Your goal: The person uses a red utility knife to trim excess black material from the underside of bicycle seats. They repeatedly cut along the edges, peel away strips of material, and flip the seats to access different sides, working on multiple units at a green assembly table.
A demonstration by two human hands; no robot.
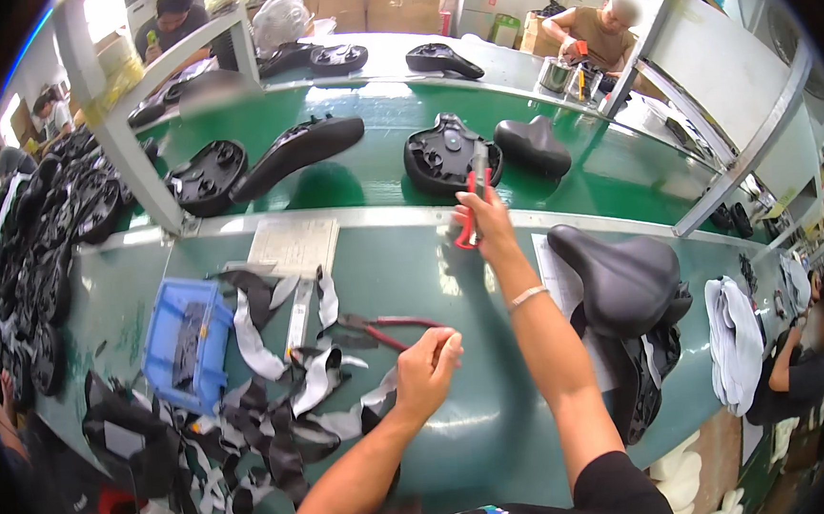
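Note:
My right hand (488,223) is stretched out toward the far side of the bench, closed round red-handled pliers (468,229). Their metal jaws point away and overlap an upturned black saddle (441,150) on the green belt; whether they touch it I cannot tell. Closer in, my left hand (429,370) is curled into a fist above the bench; whatever its fingers may hold is hidden. Another pair of red-handled pliers (389,332) lies just beyond that fist. Black and white offcut strips (320,378) are heaped to its left.
A blue bin (186,344) holds dark strips. Black saddles (624,276) are stacked at the right, beside grey-white covers (735,344). More saddles (300,155) sit on the green belt (373,107). Metal posts (126,124) rise from the bench edge. Other people work around the line.

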